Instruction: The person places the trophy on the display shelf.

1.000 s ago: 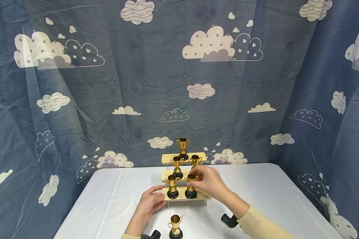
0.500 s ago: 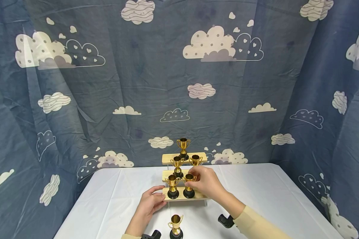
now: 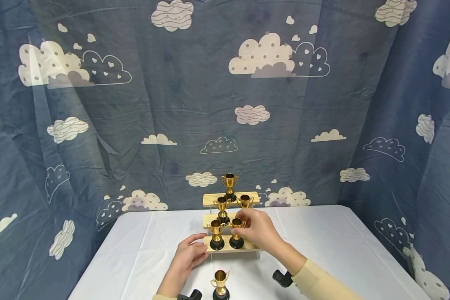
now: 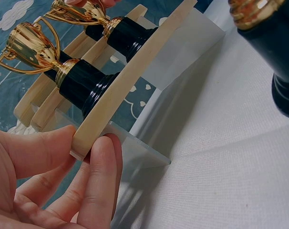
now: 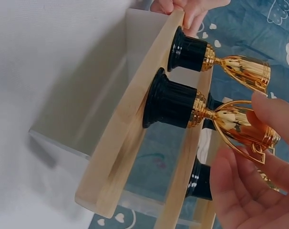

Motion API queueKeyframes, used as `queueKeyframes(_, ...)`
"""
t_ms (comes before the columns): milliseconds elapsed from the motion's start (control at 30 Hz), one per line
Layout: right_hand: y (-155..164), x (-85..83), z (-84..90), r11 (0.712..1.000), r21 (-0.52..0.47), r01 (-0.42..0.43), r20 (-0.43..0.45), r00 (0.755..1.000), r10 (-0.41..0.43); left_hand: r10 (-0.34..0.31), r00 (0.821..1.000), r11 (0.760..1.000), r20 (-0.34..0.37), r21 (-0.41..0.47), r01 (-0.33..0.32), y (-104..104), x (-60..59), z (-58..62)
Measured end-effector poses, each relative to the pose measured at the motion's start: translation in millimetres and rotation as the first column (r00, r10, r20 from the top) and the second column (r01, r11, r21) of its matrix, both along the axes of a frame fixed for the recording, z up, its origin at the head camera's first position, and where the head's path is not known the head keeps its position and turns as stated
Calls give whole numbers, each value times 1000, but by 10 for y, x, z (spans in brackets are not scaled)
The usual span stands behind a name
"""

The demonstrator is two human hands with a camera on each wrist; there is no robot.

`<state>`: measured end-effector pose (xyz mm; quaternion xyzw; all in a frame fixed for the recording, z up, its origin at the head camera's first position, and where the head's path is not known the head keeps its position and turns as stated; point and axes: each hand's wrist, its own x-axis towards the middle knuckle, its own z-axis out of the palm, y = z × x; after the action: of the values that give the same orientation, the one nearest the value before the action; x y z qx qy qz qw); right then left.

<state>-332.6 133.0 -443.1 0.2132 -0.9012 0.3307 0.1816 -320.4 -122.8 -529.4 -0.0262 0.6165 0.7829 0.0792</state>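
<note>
A stepped rack has three wooden shelves on clear supports; its lowest shelf (image 3: 249, 246) carries two gold trophy cups on black bases. At that shelf's left end, my left hand (image 3: 187, 257) pinches the board between thumb and fingers, also plain in the left wrist view (image 4: 128, 83). My right hand (image 3: 260, 231) holds the right-hand trophy (image 3: 236, 242) by its gold cup near a handle. In the right wrist view this trophy's base (image 5: 170, 102) stands upright on the shelf. Beside it is the left trophy (image 3: 216, 242), untouched.
Two trophies stand on the middle shelf (image 3: 208, 221), the right one (image 3: 245, 201) partly behind my right hand. A single trophy (image 3: 229, 183) tops the upper shelf (image 3: 211, 199). Another trophy (image 3: 220, 285) stands on the white tablecloth (image 3: 135, 254) in front. A cloud-patterned curtain (image 3: 187, 96) hangs behind.
My right hand has shifted the right trophy on the lowest shelf slightly left, closer to its neighbour; little moves in the last half second. The left hand stays on the shelf end.
</note>
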Motion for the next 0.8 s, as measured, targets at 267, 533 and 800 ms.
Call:
queueKeyframes(267, 17, 48, 39, 1000, -20, -2, 8, 1000, 3, 0, 1000, 1000, -3, 3, 0, 1, 11, -4)
queueKeyframes(533, 31, 110, 102, 1000, -24, -16, -23, 1000, 15, 6, 1000, 1000, -1, 0, -6, 7, 0, -9)
queueKeyframes(800, 51, 164, 193, 999, -32, -12, -58, 998, 10, -2, 1000, 1000, 6, 2, 2, -1, -7, -22)
